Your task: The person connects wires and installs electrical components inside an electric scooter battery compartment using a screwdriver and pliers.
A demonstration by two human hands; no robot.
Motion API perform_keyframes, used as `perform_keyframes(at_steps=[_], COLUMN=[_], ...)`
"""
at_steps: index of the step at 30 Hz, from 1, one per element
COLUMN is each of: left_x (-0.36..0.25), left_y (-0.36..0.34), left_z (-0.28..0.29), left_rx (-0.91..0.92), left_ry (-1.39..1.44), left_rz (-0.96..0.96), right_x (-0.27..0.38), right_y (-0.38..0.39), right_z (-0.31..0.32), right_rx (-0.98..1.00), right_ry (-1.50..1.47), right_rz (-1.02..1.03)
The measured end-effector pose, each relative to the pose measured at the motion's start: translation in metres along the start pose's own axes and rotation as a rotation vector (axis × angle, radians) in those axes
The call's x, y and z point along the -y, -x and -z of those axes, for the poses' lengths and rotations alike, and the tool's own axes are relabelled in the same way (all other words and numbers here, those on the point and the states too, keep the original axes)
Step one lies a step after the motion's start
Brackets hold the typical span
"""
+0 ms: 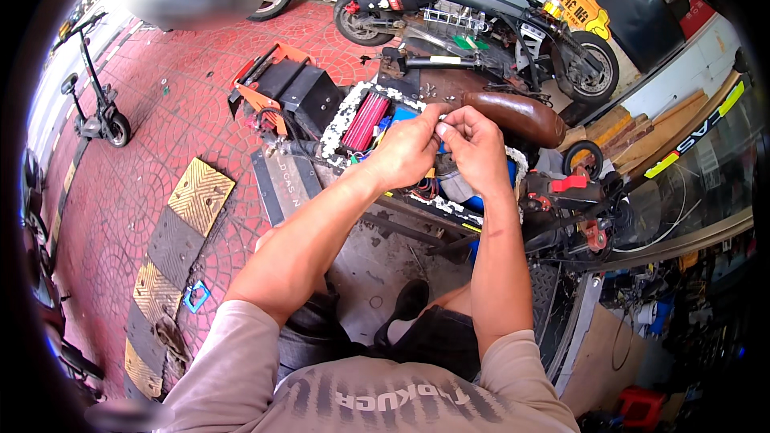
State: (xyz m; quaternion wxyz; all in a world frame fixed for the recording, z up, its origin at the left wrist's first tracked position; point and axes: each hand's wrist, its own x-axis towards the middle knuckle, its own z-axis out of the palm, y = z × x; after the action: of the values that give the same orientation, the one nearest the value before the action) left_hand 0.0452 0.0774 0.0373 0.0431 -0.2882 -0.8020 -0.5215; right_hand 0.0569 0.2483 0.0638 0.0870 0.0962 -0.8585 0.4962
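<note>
Item 1: open compartment (340,122), long, rim edged in wht/blk lumpy matl. We log magenta ribbed block (366,122) at its L end; blue wrapped part (473,203) by the near edge, toward the R end; thin wires (428,185) between, approx. mid-length, closer to the near edge.

Item 2: L hand (407,144) and R hand (473,140), over the compartment's middle, toward its far edge. Fingers bent in, tips narrow & close together; whether either grips a small part, we can't tell.

Risks (our judgement): anything small let slip at the fingertips could fall in among the wires & be hard to get back. If metal, poss. short across bare contacts, should there be any. Forearms cross the near edge, so a sleeve or wrist might snag a wire & strain a joint. Loose bits (431,90) beyond the far edge could be knocked off by a careless reach.

Hidden/unclear: fingertip contact, masked by knuckles; compartment floor & much of the far side, under hands; wire ends, too small to trace; blue part's full outline, partly behind R forearm.
</note>
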Motion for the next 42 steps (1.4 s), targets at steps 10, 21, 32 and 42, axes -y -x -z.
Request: perform_keyframes(at_steps=[10, 21, 32, 42], left_x=[-0.015, 0.01, 0.004, 0.03], left_y=[0.002, -0.026, 0.008, 0.076], left_z=[-0.006, 0.013, 0.037, 0.071], left_rx=[0.042, -0.378, -0.235, 0.157], left_ry=[0.038, 0.666, 0.143, -0.602], left_rz=[0.095, 0.336, -0.041, -0.067], right_x=[-0.019, -0.003, -0.021, -0.048], right_y=[-0.006, -0.006, -0.01, -0.023], right_z=[0.007, 0.0, -0.048, -0.053], right_rx=[0.081, -0.02, 0.164, 0.104], right_ry=[-0.57, -0.655, 0.136, -0.356], right_rz=[-0.225, -0.183, -0.125, -0.223])
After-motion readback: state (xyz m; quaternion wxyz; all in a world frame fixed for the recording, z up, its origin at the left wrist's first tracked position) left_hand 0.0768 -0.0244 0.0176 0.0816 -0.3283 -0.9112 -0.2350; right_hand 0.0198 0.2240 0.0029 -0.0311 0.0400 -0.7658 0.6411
